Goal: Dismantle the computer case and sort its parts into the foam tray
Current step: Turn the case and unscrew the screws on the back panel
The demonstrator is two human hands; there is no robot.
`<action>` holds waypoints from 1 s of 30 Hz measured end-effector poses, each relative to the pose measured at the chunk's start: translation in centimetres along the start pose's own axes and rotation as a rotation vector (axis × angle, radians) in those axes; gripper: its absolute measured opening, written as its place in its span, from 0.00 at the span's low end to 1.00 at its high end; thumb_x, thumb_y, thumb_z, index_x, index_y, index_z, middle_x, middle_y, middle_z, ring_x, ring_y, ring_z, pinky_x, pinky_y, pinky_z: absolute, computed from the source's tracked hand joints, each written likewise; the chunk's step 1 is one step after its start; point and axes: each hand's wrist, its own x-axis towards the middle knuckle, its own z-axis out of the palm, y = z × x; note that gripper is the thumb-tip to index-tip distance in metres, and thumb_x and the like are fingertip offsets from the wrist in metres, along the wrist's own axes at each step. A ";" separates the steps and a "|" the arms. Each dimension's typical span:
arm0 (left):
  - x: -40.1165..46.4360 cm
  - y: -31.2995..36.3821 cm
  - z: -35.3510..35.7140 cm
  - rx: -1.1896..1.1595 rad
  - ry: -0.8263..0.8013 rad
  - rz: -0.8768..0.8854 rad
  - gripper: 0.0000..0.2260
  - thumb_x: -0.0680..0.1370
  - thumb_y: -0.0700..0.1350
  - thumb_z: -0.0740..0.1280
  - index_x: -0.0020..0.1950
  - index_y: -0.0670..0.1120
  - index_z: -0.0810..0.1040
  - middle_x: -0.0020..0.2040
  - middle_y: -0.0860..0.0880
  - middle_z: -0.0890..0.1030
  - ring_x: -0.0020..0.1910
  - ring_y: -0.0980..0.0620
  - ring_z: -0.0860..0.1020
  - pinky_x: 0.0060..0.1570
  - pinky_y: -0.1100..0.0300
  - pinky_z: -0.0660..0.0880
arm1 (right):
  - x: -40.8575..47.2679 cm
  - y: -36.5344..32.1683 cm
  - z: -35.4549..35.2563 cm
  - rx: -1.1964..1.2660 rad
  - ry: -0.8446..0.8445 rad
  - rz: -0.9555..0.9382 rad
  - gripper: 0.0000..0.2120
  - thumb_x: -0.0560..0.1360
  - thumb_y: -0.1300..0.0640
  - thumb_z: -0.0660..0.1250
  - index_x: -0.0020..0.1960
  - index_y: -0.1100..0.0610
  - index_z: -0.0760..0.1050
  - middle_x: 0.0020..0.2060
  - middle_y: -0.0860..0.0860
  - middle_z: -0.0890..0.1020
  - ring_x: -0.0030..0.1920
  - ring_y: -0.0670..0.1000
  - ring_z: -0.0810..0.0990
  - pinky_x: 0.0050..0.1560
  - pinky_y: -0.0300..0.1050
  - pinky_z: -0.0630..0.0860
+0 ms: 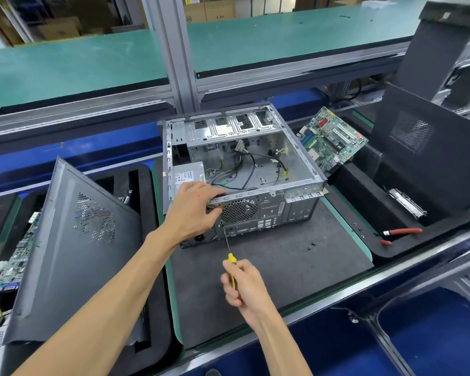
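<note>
Right hand fingers curled tight round the yellow handle of a screwdriver; shaft runs up to the rear panel of the computer case, tip at a screw just below the fan grille, likely one holding the power supply. Left hand fingers hooked over the top rear edge of the case, thumb below, gripping the rim, probably to steady the box against the push of the driver.

Case lies on its side on a dark mat on the surface, open face up, cables loose inside, board already out. Power supply is in the case, in its left rear corner.

Foam tray just right of the mat: circuit board propped at its far end, side panel leaning in it, metal bracket in a slot, red-handled cutters on its near rim. Loose screws on the mat near the case, kept apart from the tray.

Another foam tray to the left holds a leaning side panel and a second board.

Step judged: undoing rear screws, task roughly midway.
</note>
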 end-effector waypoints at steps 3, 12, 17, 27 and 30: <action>0.0 -0.1 0.0 0.000 -0.005 -0.005 0.21 0.72 0.51 0.65 0.64 0.50 0.80 0.57 0.51 0.83 0.61 0.49 0.76 0.68 0.52 0.60 | 0.2 -0.1 0.7 -0.138 0.097 -0.012 0.12 0.82 0.52 0.66 0.50 0.58 0.66 0.27 0.49 0.66 0.24 0.46 0.57 0.26 0.42 0.50; 0.0 -0.1 0.1 0.000 0.005 0.004 0.19 0.73 0.49 0.67 0.64 0.50 0.80 0.57 0.52 0.83 0.60 0.50 0.75 0.68 0.54 0.60 | 0.1 0.5 0.6 -0.090 0.029 0.005 0.10 0.82 0.56 0.67 0.52 0.59 0.67 0.30 0.52 0.76 0.26 0.49 0.70 0.23 0.40 0.66; 0.0 -0.2 0.2 0.009 0.014 0.003 0.18 0.73 0.48 0.69 0.64 0.51 0.80 0.57 0.52 0.83 0.60 0.49 0.75 0.67 0.55 0.60 | 0.7 -0.3 0.3 0.001 0.044 0.172 0.19 0.86 0.50 0.54 0.53 0.63 0.76 0.28 0.51 0.70 0.26 0.48 0.66 0.26 0.40 0.62; -0.1 -0.3 0.4 0.017 0.061 0.027 0.20 0.72 0.50 0.66 0.63 0.51 0.81 0.56 0.51 0.84 0.59 0.49 0.76 0.66 0.55 0.60 | 0.8 -0.2 0.7 -0.092 0.062 0.108 0.10 0.84 0.53 0.61 0.52 0.61 0.73 0.30 0.52 0.73 0.27 0.49 0.70 0.28 0.43 0.69; -0.1 0.1 0.2 0.019 0.057 0.054 0.19 0.73 0.48 0.68 0.64 0.51 0.80 0.58 0.51 0.83 0.61 0.48 0.76 0.67 0.54 0.61 | 0.8 0.0 0.9 -0.108 0.070 0.076 0.11 0.85 0.59 0.59 0.51 0.64 0.77 0.35 0.54 0.75 0.32 0.51 0.76 0.32 0.44 0.77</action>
